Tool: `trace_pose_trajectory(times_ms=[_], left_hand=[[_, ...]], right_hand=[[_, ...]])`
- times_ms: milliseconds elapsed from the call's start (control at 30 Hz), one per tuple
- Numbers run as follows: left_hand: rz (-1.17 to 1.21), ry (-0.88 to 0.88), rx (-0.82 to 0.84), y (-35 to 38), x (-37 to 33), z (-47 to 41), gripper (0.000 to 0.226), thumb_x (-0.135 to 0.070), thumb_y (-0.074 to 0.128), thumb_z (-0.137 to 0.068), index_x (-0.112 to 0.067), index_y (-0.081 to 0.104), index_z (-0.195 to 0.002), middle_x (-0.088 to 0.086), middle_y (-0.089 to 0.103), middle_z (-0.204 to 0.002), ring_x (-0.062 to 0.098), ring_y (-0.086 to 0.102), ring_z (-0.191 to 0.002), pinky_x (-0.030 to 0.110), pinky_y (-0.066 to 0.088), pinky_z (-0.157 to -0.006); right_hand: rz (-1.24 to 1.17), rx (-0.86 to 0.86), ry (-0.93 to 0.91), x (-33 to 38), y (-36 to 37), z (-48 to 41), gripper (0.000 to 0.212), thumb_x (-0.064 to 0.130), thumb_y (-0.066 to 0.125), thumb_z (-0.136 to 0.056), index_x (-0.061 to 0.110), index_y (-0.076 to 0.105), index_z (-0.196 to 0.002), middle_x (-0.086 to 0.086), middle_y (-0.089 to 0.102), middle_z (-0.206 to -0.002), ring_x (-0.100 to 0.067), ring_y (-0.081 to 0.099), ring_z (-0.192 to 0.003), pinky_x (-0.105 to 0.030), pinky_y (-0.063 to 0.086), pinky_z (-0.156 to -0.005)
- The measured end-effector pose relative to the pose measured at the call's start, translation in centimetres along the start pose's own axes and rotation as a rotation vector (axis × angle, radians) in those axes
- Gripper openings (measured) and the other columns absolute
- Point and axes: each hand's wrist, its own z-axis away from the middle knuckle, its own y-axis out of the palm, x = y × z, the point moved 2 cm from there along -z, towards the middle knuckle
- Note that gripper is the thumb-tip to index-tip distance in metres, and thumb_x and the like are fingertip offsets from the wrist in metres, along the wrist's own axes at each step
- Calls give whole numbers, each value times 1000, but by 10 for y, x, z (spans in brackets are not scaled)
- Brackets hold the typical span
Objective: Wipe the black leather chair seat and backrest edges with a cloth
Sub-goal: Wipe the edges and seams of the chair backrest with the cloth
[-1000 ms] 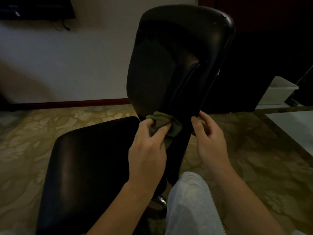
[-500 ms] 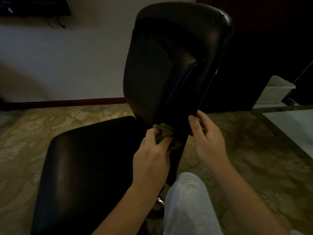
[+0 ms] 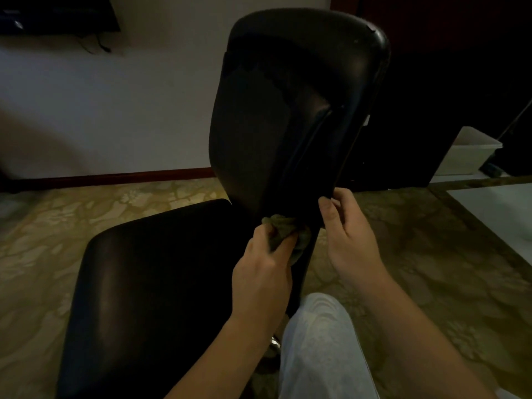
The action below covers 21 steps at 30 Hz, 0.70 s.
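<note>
The black leather chair stands before me, its backrest (image 3: 288, 110) upright at centre and its seat (image 3: 149, 283) spreading to the lower left. My left hand (image 3: 262, 272) is shut on an olive-green cloth (image 3: 283, 227), pressing it against the backrest's bottom edge where it meets the support post. Just to the right, my right hand (image 3: 349, 231) grips the lower right edge of the backrest with its fingers curled around it. Much of the cloth is hidden under my fingers.
A patterned beige carpet (image 3: 431, 254) covers the floor. A white wall with a red-brown skirting board (image 3: 115, 177) runs behind. A pale plastic bin (image 3: 472, 152) sits at the right beside dark furniture. My light-trousered knee (image 3: 319, 341) is just below the chair post.
My left hand has slid the cloth a little down and to the right along the backrest's bottom edge. My right hand keeps its grip on the edge.
</note>
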Motion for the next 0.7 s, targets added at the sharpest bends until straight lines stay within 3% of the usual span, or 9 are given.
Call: trace_pose_trajectory(times_ms=[133,367,500,700], left_hand=[[9,-16,36,-1,13,10,26,-22,66,-91,-27,67,-117,4,54,-120,19,61,-87,31,57,-57],[63,13,-127,-27,0,-1,36,-20,56,-96,-19,60,-132,10,51,-126,19,62,-93,28,59,-68],[55,25,-67,-15,-12,-7,35,-23,60,-93,-24,58,-128,9,52,-123,20,62,-89,32,60,-62],[34,-72,45,6,5,13,28,-20,71,-87,-25,68,-115,5,55,-119,23,64,-88,34,59,-58]], right_hand=[[-14,-8,-1,1,2,3,27,42,42,-99,30,52,-121,17,66,-104,10,61,-93,-6,44,-69],[13,-43,2,-2,6,3,45,54,38,-94,33,47,-133,26,61,-113,16,55,-101,-3,43,-76],[22,-43,-7,1,6,3,45,49,38,-96,31,47,-136,29,59,-113,20,53,-101,0,40,-75],[18,-30,-4,0,5,3,45,52,37,-95,31,49,-134,21,65,-112,11,58,-102,-4,43,-75]])
